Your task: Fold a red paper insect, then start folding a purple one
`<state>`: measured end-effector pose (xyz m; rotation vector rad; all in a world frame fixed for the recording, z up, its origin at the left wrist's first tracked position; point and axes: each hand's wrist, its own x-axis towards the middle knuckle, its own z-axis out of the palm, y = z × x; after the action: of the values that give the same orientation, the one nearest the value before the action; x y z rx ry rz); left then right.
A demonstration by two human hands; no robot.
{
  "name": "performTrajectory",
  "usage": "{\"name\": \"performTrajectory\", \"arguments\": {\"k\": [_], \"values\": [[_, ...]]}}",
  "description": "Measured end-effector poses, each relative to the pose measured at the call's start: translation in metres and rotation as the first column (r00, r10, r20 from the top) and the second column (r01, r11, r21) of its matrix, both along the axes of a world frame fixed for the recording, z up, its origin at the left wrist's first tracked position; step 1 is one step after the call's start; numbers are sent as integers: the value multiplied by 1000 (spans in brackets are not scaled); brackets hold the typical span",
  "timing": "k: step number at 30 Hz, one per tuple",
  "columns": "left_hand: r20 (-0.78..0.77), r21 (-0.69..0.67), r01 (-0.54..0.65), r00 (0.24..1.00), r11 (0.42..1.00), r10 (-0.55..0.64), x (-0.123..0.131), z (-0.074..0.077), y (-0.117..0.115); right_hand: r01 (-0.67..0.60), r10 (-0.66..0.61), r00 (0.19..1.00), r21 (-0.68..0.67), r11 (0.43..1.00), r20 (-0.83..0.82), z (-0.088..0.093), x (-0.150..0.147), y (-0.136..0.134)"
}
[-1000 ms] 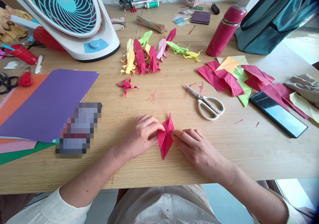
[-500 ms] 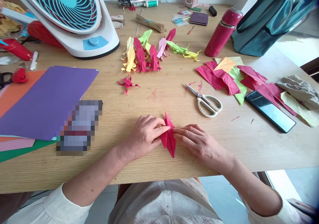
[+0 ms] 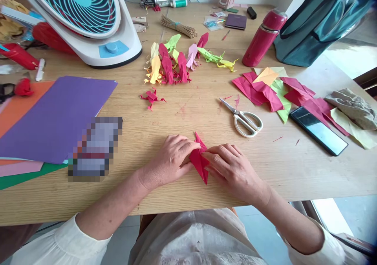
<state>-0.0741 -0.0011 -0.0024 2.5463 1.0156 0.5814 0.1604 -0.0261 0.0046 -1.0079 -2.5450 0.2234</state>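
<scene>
A folded red origami paper [image 3: 200, 164], long and pointed at both ends, lies on the table near its front edge between my hands. My left hand [image 3: 173, 155] grips its left side, with thumb and fingers closed near the upper part. From the right, my right hand [image 3: 235, 170] pinches the paper's right edge, its fingertips reaching over the middle fold. The scissors [image 3: 247, 123] lie shut beyond my right hand. A small red folded paper figure [image 3: 152, 97] sits by itself farther up the table.
Several colourful origami figures [image 3: 167, 69] stand mid-table. Folded paper pieces [image 3: 262, 88] and a phone [image 3: 319, 130] lie at right, near a red flask [image 3: 263, 39] and teal bag [image 3: 306, 29]. At left are a fan [image 3: 118, 53] and purple paper sheets [image 3: 59, 119].
My right fingers have moved slightly left over the paper. The left flap that stuck out toward me no longer shows as a separate point; the paper looks flatter.
</scene>
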Motion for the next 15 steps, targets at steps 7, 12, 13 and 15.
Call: {"name": "performTrajectory", "arguments": {"k": [7,12,13,15], "values": [[45,-74,-55,997,996,58,0,-4,0,-103,104,994,-16,995,17,3,-17,16],[67,-88,-64,995,994,70,-1,-7,1,-100,90,993,-143,985,-71,2,-20,22],[68,-91,-64,995,994,70,-1,-7,1,-95,79,992,-164,982,-96,2,-21,23],[75,-85,-65,995,994,71,-1,-8,1,-80,51,988,-204,976,-143,1,-22,23]]}}
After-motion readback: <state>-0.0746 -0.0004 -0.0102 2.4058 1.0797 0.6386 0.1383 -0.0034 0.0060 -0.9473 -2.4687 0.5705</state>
